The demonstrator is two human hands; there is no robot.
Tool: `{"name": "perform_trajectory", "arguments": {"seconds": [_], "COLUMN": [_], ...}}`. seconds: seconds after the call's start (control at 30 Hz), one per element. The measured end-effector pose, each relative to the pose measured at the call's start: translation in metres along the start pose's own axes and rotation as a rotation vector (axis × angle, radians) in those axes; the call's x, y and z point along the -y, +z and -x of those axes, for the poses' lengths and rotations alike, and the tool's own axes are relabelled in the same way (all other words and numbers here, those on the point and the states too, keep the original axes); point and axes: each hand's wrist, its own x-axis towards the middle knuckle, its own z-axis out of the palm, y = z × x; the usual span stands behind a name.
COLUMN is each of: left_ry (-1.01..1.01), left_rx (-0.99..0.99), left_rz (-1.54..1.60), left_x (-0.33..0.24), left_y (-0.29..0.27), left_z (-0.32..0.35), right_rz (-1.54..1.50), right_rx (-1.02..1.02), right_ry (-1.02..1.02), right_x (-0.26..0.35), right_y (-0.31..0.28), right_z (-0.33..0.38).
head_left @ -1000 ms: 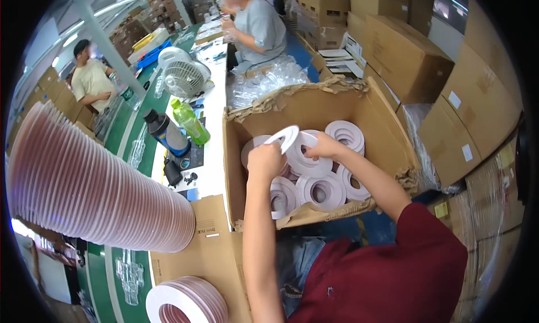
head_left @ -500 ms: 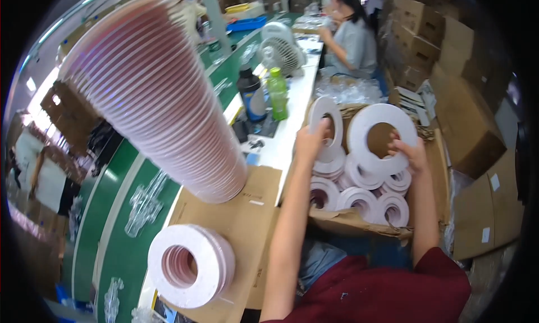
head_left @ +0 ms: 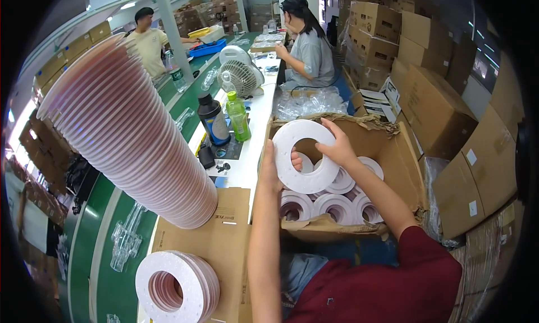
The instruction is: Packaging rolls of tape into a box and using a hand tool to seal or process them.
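Observation:
Both my hands hold a flat white ring [head_left: 285, 165] with a wide round hole, upright above an open carton [head_left: 331, 230]. My left hand [head_left: 270, 168] presses its left edge, and fingertips show through the hole. My right hand [head_left: 339, 146] grips its upper right rim, thumb on the front face. Whether a second ring lies behind it I cannot tell. More white rings [head_left: 337, 199] stand in rows in the carton. To my left, a short stack of similar rings [head_left: 168, 261] lies on its side on a cardboard sheet [head_left: 230, 250], beside a tall tilted pinkish-white ring stack [head_left: 151, 138].
A green conveyor [head_left: 109, 233] carrying clear plastic pieces runs along the left. On the white bench stand a dark bottle [head_left: 213, 121], a green bottle [head_left: 238, 118] and a fan [head_left: 240, 73]. One person [head_left: 311, 56] sits ahead; another stands farther left. Cartons [head_left: 432, 110] crowd the right.
My hands, earlier apart with a ring in each, have come together at one visible ring. The right hand has moved left. The whole view has shifted, showing more of the room ahead.

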Motion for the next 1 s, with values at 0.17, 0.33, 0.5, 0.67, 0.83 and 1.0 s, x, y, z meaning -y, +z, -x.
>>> {"name": "perform_trajectory", "arguments": {"seconds": [0.17,0.33,0.5,0.67,0.83,1.0], "left_ry": [-0.103,0.273,0.631,0.950,1.010,0.837], "left_rx": [0.021,-0.297,-0.622,-1.186,-1.583,-1.770], "left_rz": [0.054,-0.920,-1.491,-1.855,-1.398,-1.296], "left_x": [-0.002,-0.030,-0.101,-0.130,-0.108,-0.088], "left_y": [-0.002,0.039,0.127,0.172,0.183,0.129], "left_z": [0.007,0.038,0.157,0.298,0.428,0.473], "right_rz": [0.149,-0.089,-0.102,-0.184,-0.157,-0.050], "right_rx": [0.107,0.177,0.444,0.773,1.163,1.397], "right_ry": [0.004,0.125,-0.206,-0.553,-0.816,-0.748], "right_x": [-0.007,0.040,0.148,0.262,0.342,0.358], "right_y": [0.009,-0.006,0.020,0.093,0.210,0.293], "right_z": [-0.004,-0.012,-0.022,-0.018,0.023,0.087]}}
